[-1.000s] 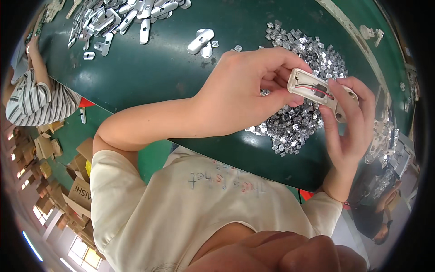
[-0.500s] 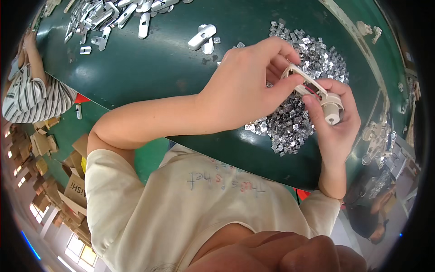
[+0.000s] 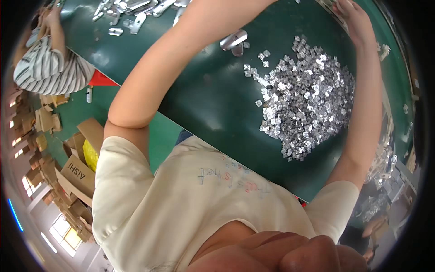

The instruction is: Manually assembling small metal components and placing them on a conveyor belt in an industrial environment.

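Observation:
My left forearm crosses the upper left of the table, and my left hand (image 3: 242, 10) runs out past the upper edge, so its fingers are hidden. At the upper right, beside the table's pale rim, my right hand (image 3: 355, 20) reaches far out. Some of its fingers show, loosely bent and apart, with nothing visible between them; the top of the hand is cut off. Between my arms lies a large heap of small shiny square metal pieces (image 3: 308, 104). A few loose ones sit at its left side. Two oblong metal plates (image 3: 233, 41) overlap near my left forearm.
More oblong metal plates (image 3: 136, 18) lie heaped at the upper left of the green table (image 3: 217, 104). A person in striped clothing (image 3: 54, 68) sits at the far left. Cardboard boxes (image 3: 74, 172) stand on the floor at left. Clear plastic with parts (image 3: 383, 158) lies right of my right arm.
Both my hands have moved up and away from the heap, to the view's upper edge. The off-white device with a motor that they held is out of sight.

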Tool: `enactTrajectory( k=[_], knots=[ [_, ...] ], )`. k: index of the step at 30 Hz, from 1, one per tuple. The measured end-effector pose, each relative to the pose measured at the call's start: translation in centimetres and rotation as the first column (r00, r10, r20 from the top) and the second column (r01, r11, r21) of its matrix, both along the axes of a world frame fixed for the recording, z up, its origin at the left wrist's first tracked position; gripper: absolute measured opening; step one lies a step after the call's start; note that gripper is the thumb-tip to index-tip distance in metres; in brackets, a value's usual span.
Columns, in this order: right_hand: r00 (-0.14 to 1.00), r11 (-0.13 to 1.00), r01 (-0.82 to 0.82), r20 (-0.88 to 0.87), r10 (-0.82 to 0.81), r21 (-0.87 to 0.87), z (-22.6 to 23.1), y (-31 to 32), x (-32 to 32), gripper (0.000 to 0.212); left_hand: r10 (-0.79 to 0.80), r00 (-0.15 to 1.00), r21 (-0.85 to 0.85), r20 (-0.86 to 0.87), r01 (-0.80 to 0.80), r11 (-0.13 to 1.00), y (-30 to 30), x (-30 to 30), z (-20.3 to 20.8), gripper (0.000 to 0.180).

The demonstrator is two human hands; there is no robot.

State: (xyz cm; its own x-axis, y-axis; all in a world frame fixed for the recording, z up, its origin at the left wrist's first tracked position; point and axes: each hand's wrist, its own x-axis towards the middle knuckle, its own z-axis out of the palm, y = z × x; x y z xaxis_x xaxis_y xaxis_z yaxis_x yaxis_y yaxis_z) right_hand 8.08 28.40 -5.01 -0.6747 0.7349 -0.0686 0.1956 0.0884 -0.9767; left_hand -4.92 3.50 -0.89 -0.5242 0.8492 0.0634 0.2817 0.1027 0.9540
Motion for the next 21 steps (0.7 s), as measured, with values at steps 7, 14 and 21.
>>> enactTrajectory(
  k=[7,14,21],
  knots=[
    [0.933,0.887,-0.235,0.349,0.091,0.396,1.4,-5.0,2.8,0.032,-0.13,0.75,-0.276,-0.649,-0.073,0.958,-6.2,-1.2,-5.9,0.027],
    [0.887,0.606,-0.395,0.458,0.057,0.691,-0.2,-13.8,8.9,0.017,-0.273,0.84,-0.383,-0.468,0.086,0.92,-3.9,-2.2,-4.4,0.016],
    [0.963,0.97,-0.113,0.265,0.054,0.214,0.9,-12.8,9.7,0.015,-0.316,0.928,-0.126,0.198,0.344,0.931,-0.7,1.6,-2.8,0.019]
  ],
)
